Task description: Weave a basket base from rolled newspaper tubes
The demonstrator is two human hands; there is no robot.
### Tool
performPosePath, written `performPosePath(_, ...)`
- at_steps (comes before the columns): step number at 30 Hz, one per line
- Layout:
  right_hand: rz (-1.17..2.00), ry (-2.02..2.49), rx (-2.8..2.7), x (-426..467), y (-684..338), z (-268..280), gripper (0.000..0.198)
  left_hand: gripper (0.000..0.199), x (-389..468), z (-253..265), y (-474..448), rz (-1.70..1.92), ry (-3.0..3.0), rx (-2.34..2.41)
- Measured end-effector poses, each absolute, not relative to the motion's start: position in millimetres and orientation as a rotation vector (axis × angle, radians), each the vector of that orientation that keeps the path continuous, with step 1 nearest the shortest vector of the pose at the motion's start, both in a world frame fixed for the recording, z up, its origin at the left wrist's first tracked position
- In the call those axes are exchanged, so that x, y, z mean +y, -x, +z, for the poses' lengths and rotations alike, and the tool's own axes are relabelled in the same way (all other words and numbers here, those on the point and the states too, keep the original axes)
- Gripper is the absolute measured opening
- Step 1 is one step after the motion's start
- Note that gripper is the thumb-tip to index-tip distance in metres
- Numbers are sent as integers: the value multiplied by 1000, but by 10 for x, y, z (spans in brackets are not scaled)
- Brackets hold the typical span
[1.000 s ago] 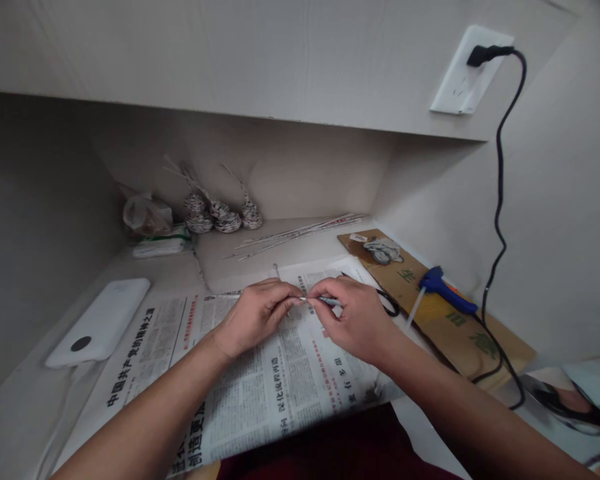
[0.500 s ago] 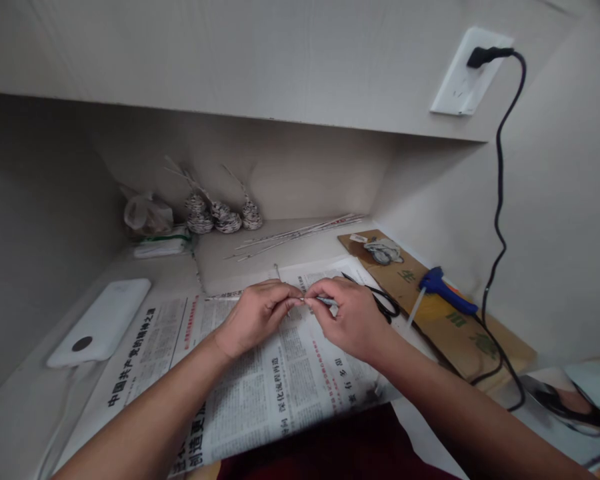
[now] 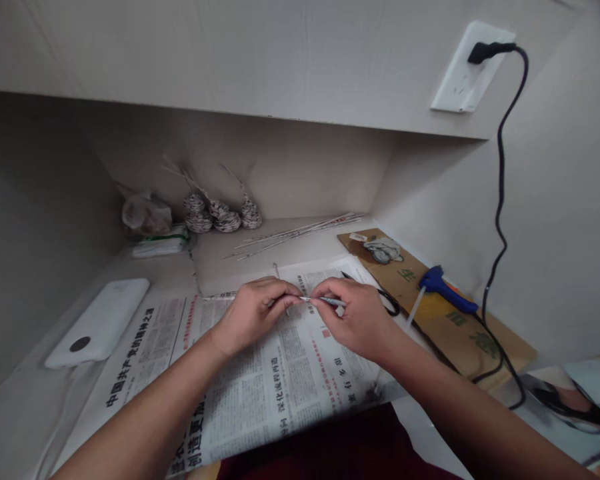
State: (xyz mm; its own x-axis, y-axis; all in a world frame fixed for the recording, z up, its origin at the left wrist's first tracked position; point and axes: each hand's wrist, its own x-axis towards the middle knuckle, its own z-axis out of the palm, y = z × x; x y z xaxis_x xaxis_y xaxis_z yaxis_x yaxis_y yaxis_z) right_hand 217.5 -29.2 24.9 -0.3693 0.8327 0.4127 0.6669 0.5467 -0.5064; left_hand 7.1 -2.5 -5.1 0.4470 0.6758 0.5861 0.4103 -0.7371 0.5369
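the left hand [image 3: 264, 310] and the right hand [image 3: 353, 312] meet over the newspaper [image 3: 240, 387], thumb and forefinger of each pinched on a thin paper stick [image 3: 335, 302]. only a short bit shows between the two grips, and an end lies within the curl of the right fingers; a pale length [image 3: 217, 297] also runs out to the left of the left hand (one piece or two, i cannot tell). for such fine work a light, even pinch seems best: firm enough to stop slipping, soft enough not to flatten the paper. holding both grips close and in line should spare it a kink, and any turning is probably better done in small rolls of the thumb than from the wrist. the black scissors [image 3: 398, 309] lie on the tabletop [image 3: 215, 257] just beside the right hand, so that side wants care.
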Motion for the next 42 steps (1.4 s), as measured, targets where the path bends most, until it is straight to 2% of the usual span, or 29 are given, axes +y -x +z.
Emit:
performPosePath(33, 277, 1136, -2128, -274, -2085, 129, 8, 10, -43, -76, -81, 1114, -2404, 912)
performPosePath(42, 529, 1222, -2086, -252, -2187, 148, 9, 14, 46, -138, -49, 1081, -2186, 1001)
